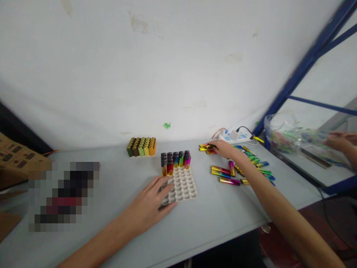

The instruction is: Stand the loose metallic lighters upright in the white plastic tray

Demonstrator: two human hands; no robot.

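A white tray of small round-cornered pockets (182,186) lies on the table, its back rows holding several upright lighters (175,159) with black tops and shiny coloured bodies. My left hand (153,201) grips the tray's near left corner, fingers over its left edge and thumb along the front. A dark patch shows between thumb and fingers; I cannot tell what it is. Far to the right, my right hand (223,148) reaches to the back, its fingertips closed on a lighter among gold and red lighters (205,147) lying flat. Its grip is partly hidden.
More loose lighters (229,181) lie scattered around my right forearm. A block of gold-topped lighters (141,146) stands at the back. A power strip (235,137) sits by the wall. At right are a blue frame (292,80), a plastic bag (287,128) and another person's hand (340,143). Cardboard (21,160) stands left.
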